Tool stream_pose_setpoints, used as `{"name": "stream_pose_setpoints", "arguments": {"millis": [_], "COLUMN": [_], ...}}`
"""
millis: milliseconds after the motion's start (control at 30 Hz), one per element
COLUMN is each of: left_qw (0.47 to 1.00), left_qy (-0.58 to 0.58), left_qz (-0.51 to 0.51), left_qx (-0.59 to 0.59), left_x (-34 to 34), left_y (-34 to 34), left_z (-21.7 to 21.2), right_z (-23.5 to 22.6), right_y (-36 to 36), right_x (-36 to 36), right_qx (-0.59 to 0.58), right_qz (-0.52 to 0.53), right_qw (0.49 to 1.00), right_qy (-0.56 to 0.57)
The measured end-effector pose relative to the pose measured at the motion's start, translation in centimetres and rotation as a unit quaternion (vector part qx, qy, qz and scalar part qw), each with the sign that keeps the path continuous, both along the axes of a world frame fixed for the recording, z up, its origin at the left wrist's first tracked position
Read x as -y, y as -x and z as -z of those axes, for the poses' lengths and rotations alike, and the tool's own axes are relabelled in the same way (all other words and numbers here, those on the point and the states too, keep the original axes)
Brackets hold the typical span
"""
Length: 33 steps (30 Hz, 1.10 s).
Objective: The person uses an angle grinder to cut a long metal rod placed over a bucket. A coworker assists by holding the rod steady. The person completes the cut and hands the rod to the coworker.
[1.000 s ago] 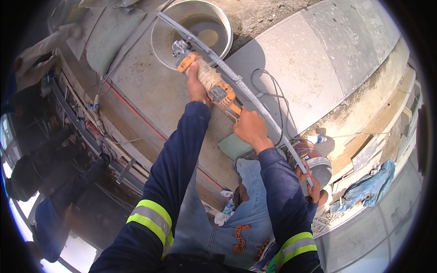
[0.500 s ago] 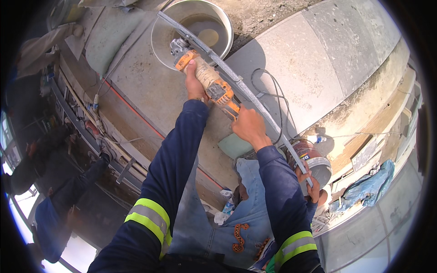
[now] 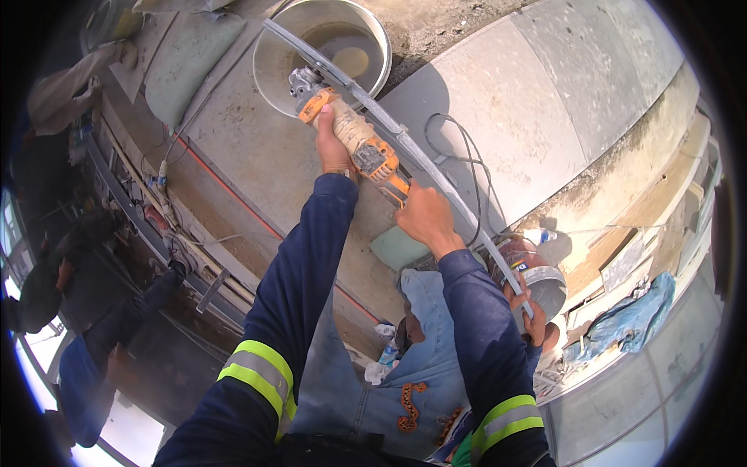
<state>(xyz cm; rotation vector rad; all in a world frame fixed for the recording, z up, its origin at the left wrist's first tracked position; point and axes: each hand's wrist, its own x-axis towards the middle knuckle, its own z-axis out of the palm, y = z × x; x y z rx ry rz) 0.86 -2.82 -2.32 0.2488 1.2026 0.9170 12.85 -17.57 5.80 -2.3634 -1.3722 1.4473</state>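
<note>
An orange angle grinder, its body wrapped in tan tape, is held in both my hands. My left hand wraps the body just behind the grinder's head. Further back, my right hand is closed round the rear handle. The grinder's head is close beside a long grey metal bar; whether they touch I cannot tell. That bar slants across a pale bucket with murky liquid inside. Another person's hands grip its near end. The disc's edge is hard to make out.
A dark cable loops over grey slabs on the right. Near the bar's lower end stands a dark red bucket. A blue plastic sheet lies at far right. An orange-red line crosses the floor; people are at left.
The bar and the pale bucket sit slightly further left in view, with the bar nearer the grinder's head. My grip on the grinder is the same.
</note>
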Motion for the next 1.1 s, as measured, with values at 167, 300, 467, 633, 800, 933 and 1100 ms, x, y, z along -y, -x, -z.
{"name": "stream_pose_setpoints", "arguments": {"millis": [167, 300, 467, 633, 800, 933, 1100], "left_qw": [1.000, 0.999, 1.000, 0.999, 0.999, 1.000, 1.000], "left_qy": [0.003, 0.009, 0.009, 0.011, 0.012, 0.013, 0.001], "left_qz": [0.000, -0.015, -0.021, -0.015, -0.014, -0.004, 0.012], "left_qx": [0.005, 0.030, 0.019, 0.029, 0.027, 0.021, 0.001], "left_x": [0.1, 0.3, 0.5, 0.7, 0.7, 0.9, 1.0], "left_y": [0.3, -0.1, -0.3, -0.2, -0.2, -0.1, -0.2], "left_z": [0.4, -0.3, -0.9, -1.0, -1.0, -0.6, -0.2], "right_z": [-0.1, -0.3, -0.2, -0.5, -0.7, -0.6, -0.8], "right_y": [0.0, -0.2, -0.1, -0.1, -0.2, -0.3, -0.4], "right_x": [0.0, 0.1, 0.4, 0.6, 0.6, 0.9, 1.1], "right_qx": [0.007, 0.005, 0.009, 0.008, 0.005, 0.008, 0.011], "right_qz": [-0.020, -0.020, -0.020, -0.022, -0.023, -0.026, -0.029], "right_qw": [1.000, 0.999, 0.999, 1.000, 0.999, 0.999, 0.999], "right_qy": [0.015, 0.024, 0.025, 0.022, 0.026, 0.021, 0.019]}}
